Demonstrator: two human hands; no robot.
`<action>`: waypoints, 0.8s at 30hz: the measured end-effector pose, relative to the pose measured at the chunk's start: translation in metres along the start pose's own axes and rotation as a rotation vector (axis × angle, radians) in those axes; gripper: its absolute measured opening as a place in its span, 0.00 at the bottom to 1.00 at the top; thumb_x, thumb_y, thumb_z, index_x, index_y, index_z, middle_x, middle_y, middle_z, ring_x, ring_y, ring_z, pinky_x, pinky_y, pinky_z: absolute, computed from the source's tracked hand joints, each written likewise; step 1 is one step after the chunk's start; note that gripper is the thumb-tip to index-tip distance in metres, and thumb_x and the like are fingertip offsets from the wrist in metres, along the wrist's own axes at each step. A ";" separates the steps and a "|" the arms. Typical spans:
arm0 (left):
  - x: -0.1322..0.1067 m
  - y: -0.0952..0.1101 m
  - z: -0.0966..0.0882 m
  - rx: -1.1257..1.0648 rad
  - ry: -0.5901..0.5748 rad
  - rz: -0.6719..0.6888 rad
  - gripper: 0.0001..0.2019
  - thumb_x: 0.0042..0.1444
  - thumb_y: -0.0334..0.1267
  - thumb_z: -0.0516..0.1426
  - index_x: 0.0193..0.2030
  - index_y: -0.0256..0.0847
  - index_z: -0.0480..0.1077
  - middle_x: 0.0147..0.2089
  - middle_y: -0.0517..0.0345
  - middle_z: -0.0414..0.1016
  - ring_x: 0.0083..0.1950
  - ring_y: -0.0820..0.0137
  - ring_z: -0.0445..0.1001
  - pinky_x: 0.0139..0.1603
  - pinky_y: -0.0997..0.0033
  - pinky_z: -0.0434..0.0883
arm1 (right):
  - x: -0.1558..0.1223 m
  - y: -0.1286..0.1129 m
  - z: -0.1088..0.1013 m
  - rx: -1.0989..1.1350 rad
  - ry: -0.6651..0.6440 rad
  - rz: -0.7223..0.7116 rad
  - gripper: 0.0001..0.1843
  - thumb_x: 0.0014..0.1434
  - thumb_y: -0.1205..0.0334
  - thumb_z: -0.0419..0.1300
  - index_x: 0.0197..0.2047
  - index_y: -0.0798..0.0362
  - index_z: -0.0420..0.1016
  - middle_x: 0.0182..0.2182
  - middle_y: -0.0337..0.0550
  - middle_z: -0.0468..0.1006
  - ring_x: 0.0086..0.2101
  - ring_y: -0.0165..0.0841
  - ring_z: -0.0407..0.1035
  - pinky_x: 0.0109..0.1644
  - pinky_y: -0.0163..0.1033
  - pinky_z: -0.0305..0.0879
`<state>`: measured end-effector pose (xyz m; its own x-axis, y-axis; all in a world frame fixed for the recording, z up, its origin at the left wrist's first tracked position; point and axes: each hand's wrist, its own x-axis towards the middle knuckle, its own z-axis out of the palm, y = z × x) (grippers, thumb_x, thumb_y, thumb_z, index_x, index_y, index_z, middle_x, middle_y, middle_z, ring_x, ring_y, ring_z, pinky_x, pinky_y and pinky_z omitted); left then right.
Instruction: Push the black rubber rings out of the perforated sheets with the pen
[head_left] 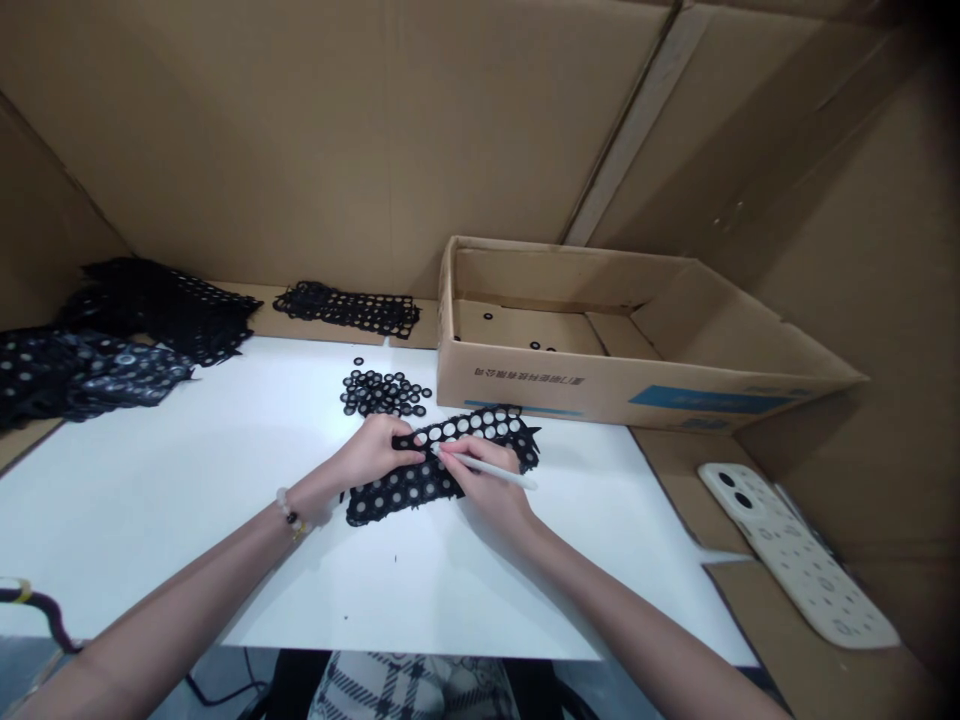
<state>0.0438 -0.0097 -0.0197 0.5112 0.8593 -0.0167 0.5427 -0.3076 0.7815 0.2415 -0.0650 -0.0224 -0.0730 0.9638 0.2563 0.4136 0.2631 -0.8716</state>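
A black rubber sheet [409, 486] with rows of round rings lies on the white table in front of me. Along its far edge, several large holes are open and show white. My left hand [377, 449] pinches the sheet near its far left edge. In my right hand [491, 485] is a white pen-like tool [499, 470], its tip against the sheet close to my left fingers. Just beyond my left hand sits a pile of loose black rings [382, 392].
An open cardboard box [540, 385] with a few black rings inside stands at the back right. Punched black sheets [352, 308] lie at the back, and heaped black sheets [150, 305] are on the left. A phone in a pale case [799, 555] rests at right. Cardboard walls [315, 130] surround the table [225, 440].
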 end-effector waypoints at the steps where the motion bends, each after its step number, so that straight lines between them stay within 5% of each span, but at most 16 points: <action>1: 0.000 0.000 0.001 0.004 0.008 0.003 0.11 0.51 0.45 0.62 0.28 0.38 0.76 0.30 0.58 0.78 0.35 0.65 0.74 0.38 0.70 0.65 | -0.001 -0.001 0.001 0.004 0.003 0.006 0.06 0.57 0.63 0.60 0.30 0.50 0.78 0.29 0.40 0.82 0.30 0.35 0.75 0.35 0.38 0.69; 10: 0.000 0.005 0.004 -0.023 0.016 0.020 0.11 0.52 0.45 0.61 0.27 0.39 0.75 0.30 0.58 0.78 0.36 0.65 0.73 0.39 0.68 0.66 | -0.001 -0.003 0.006 0.026 0.007 0.006 0.07 0.58 0.63 0.59 0.31 0.50 0.78 0.30 0.41 0.82 0.31 0.36 0.75 0.36 0.39 0.68; 18: 0.001 0.004 0.008 -0.011 0.110 0.041 0.10 0.52 0.47 0.62 0.32 0.43 0.77 0.36 0.56 0.78 0.45 0.60 0.67 0.49 0.60 0.63 | -0.002 -0.005 0.004 0.023 0.005 -0.006 0.08 0.62 0.62 0.56 0.32 0.50 0.73 0.32 0.40 0.79 0.32 0.34 0.72 0.37 0.37 0.65; 24: 0.003 0.011 -0.002 -0.073 -0.052 0.107 0.13 0.53 0.50 0.60 0.32 0.42 0.76 0.34 0.57 0.74 0.44 0.62 0.65 0.51 0.63 0.62 | -0.005 -0.006 0.005 0.008 0.004 0.025 0.08 0.63 0.60 0.55 0.33 0.50 0.72 0.28 0.37 0.76 0.28 0.32 0.69 0.33 0.35 0.62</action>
<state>0.0499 -0.0092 -0.0097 0.5984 0.8003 0.0380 0.4345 -0.3641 0.8238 0.2351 -0.0709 -0.0208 -0.0595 0.9699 0.2361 0.4080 0.2395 -0.8810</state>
